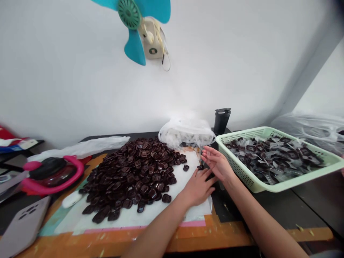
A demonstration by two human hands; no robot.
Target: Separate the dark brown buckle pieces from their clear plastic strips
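A large heap of small dark brown buckle-like plastic pieces (134,172) lies on white sheets (188,211). At the right edge of the sheets is my left hand (197,188), palm down with its fingers spread. One dark piece (200,167) sits just beyond its fingertips. My right hand (216,163) is held beside it, fingers stretched out and palm turned left; I see nothing gripped in it. Right of that hand stands a pale green basket (285,186) with many dark pieces and clear plastic bits inside. A white bag of small translucent pieces (188,134) lies behind my hands.
A black lidded cup (221,121) stands at the back. On the left are a pink-handled pot (53,173), a phone (25,225) and a white mouse-shaped object (71,199). A blue-bladed fan (135,46) hangs on the wall. Clear plastic bags (317,127) lie behind the basket.
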